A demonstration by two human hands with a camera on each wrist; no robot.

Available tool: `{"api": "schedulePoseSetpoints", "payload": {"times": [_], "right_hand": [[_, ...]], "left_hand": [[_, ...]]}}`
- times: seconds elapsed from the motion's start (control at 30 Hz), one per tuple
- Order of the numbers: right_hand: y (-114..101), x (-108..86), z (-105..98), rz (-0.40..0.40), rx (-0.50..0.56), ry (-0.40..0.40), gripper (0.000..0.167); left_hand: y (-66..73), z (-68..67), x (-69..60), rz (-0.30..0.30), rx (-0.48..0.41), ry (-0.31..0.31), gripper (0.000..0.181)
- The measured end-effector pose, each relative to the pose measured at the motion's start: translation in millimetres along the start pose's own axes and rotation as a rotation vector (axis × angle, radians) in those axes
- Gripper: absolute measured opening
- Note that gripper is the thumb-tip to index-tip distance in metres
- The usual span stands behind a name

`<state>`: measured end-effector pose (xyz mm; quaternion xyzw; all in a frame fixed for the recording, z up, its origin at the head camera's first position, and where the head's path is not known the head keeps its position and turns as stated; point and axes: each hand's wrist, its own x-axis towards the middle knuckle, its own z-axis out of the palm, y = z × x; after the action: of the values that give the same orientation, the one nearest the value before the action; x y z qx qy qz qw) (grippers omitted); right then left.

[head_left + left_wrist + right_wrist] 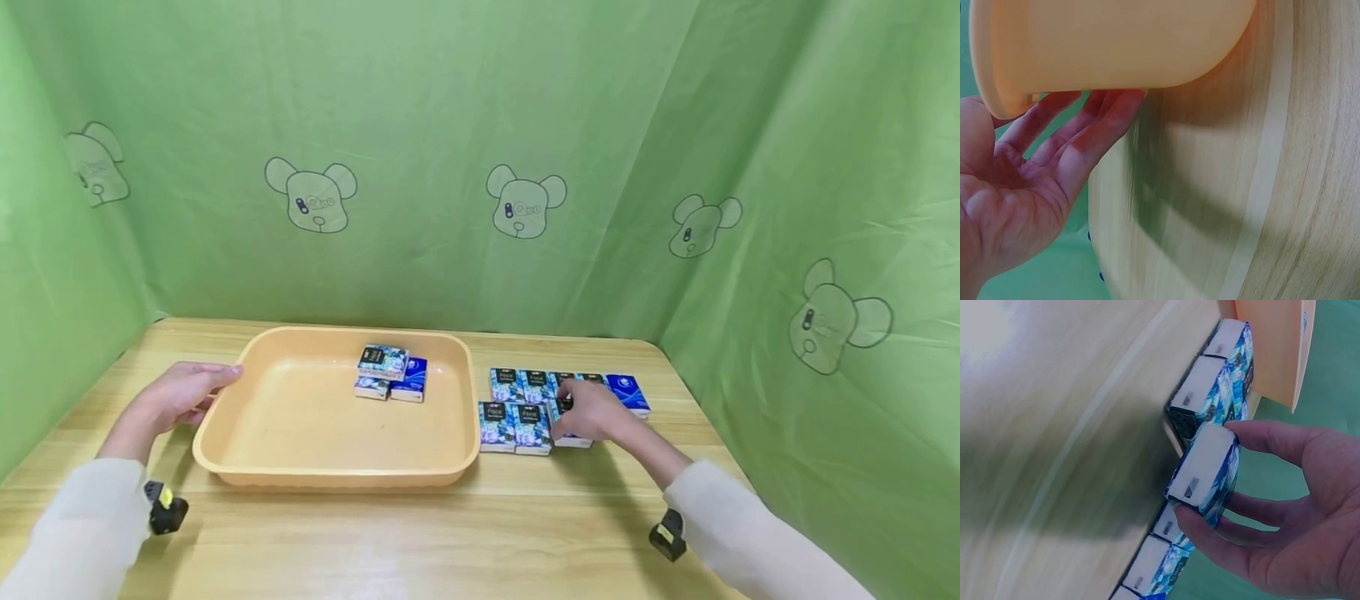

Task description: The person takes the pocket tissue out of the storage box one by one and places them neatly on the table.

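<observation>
At the left edge of the orange tray (337, 477), my left hand (180, 393) grips the rim; in the left wrist view its fingers (1094, 128) lie against the outer wall of the tray (1116, 44). My right hand (592, 410) pinches a floral tissue packet (573, 440) between thumb and fingers. The right wrist view shows this packet (1202, 465) tilted beside other packets (1200, 384), the hand (1297, 506) around its sides. Two floral packets (532, 429) lie just left of it. Inside the tray, a floral packet (383, 360) rests on a floral one and a blue one (409, 382).
Behind the right hand runs a row of floral packets (507, 385), with a blue packet (627, 392) at its right end. The wooden table (420, 542) has green curtains (420, 275) behind and at both sides.
</observation>
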<state>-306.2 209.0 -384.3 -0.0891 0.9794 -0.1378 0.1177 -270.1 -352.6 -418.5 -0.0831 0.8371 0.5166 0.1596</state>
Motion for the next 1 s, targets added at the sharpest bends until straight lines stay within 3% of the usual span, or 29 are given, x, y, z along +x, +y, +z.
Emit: {"api": "schedulePoseSetpoints", "payload": {"times": [1.0], "right_hand": [[-1.1,3.9,10.4,0.013,0.012,-0.026,0.076]], "left_hand": [[-0.1,1.1,-0.9,0.013,-0.030,0.001,0.074]]}}
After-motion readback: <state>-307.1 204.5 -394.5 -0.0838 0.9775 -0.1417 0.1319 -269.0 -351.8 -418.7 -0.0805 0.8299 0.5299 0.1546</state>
